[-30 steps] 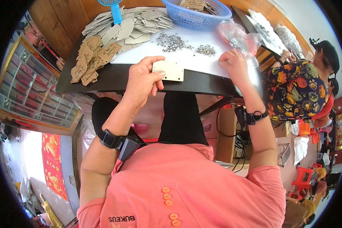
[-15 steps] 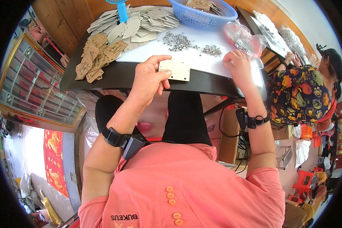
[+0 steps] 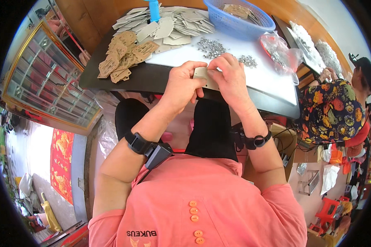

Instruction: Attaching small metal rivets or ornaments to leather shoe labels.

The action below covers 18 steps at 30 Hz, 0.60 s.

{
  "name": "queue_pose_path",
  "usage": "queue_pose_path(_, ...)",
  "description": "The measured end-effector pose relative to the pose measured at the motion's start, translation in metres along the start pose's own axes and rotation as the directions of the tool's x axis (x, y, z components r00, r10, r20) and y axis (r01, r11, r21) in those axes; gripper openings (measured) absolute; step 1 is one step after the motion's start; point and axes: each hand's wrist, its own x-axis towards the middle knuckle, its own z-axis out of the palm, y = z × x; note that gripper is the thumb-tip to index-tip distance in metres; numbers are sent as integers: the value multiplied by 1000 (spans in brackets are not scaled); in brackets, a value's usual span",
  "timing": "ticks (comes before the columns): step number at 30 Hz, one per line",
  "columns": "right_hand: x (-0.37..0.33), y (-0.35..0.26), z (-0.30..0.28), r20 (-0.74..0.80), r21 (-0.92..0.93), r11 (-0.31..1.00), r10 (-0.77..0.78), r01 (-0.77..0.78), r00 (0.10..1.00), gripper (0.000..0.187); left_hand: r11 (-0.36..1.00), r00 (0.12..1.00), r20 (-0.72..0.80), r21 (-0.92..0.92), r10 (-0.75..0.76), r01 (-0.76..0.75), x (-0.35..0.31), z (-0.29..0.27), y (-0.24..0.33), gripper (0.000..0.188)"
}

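Observation:
My left hand [image 3: 180, 87] grips a cream card [image 3: 200, 73] with small dark holes, thumb on its face and fingers behind. The card is held up at the table's front edge. Over the card's right part, my right hand [image 3: 231, 82] is closed in a pinch, its fingertips at the card's upper area. Whatever lies between those fingertips is hidden. Beyond the hands, small shiny metal pieces lie in a larger pile [image 3: 211, 47] and a smaller pile [image 3: 247, 61] on a white sheet [image 3: 268, 84].
Brown printed cards [image 3: 120, 55] are heaped at the table's left, with grey-white cards [image 3: 165, 28] behind them. A blue basket [image 3: 222, 25] holding cards stands at the back, and a clear bag with red [image 3: 280, 51] lies at right. Another person [image 3: 332, 105] in a flowered top sits farther right.
My right hand has moved left from beside the smaller metal pile to the card. My left hand still holds the card. The whole view has shifted slightly.

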Motion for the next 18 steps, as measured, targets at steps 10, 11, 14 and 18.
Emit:
queue_pose_path(10, -1, -2, 0, 18, 425, 892, 161, -154, 987, 10, 994, 996, 39, -66, 84, -82, -5, -7, -5, 41)
queue_pose_path(11, 0, -3, -1, 21, 423, 893, 159, -153, 987, 10, 994, 996, 36, -69, 86, -83, -7, -7, -5, 41)
queue_pose_path(14, 0, -3, -2, 15, 510, 846, 172, -156, 985, 9, 989, 990, 26, -60, 139, -137, -10, -5, -6, 40)
queue_pose_path(18, 0, -5, -2, -5, 514, 848, 155, -131, 988, 10, 978, 981, 9, -89, 192, -190, -11, -3, -8, 41)
